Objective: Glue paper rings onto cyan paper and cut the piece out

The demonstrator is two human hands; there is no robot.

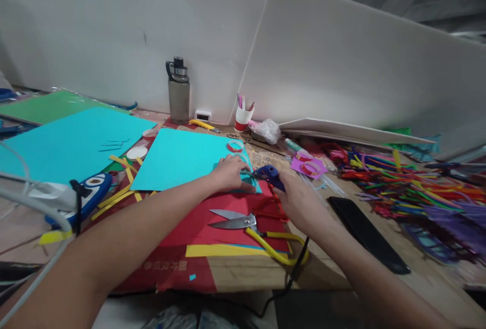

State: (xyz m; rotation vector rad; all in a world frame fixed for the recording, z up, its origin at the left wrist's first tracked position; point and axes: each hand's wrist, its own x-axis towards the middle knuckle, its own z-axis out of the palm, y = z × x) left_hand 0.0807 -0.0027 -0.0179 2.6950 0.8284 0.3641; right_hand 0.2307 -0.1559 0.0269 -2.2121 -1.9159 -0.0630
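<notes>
My right hand grips a blue glue gun whose nozzle points left, close to the fingertips of my left hand. A black cord trails from it over the table's front edge. My left hand rests on a cyan paper sheet, its fingers curled on a small cyan paper piece at the sheet's right end; the grip is partly hidden. A roll of clear tape lies just beyond. Nearer me, scissors with yellow handles lie with blades apart on red paper.
A bottle, a yellow cutter and a pen cup stand or lie along the back panel. Right are a black phone-like slab, tape rolls on purple paper and piled pipe cleaners. Yellow strips lie left.
</notes>
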